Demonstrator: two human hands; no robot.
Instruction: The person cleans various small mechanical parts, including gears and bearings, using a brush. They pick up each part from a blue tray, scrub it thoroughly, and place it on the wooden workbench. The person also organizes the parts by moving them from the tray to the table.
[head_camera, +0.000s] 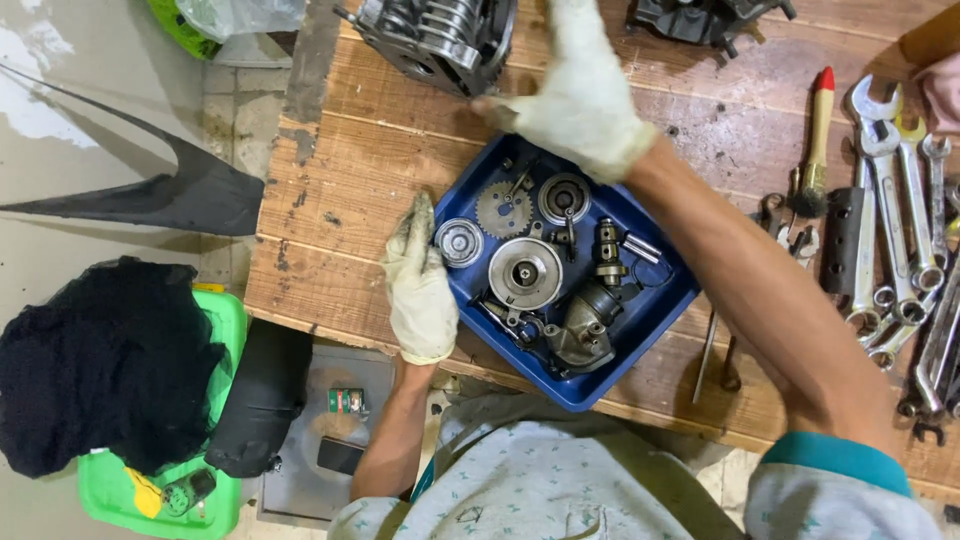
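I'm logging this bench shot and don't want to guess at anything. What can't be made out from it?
Head view:
- Metal engine part: its upper part is cut off by the top edge.
- Right hand: the glove and angle hide whether its fingers grip that part.
- Left hand: glove hides whether it presses the blue tray or rests beside it.
- Wrenches: run off the right edge.

Left hand: off-white fabric work glove, heavily soiled with grey-black grease smudges, fingertips darkest, cuff ending at wrist. Right hand: matching off-white glove, cleaner, faint yellowish stains, rolled cuff edge at 4 o'clock side. Forearms bare below gloves. Shirt: pale grey-blue, short-sleeved, small scattered teal print all over. Right sleeve: contrasting teal band along hem, at 4 o'clock of frame. Wrinkled fabric across chest, 6 o'clock.
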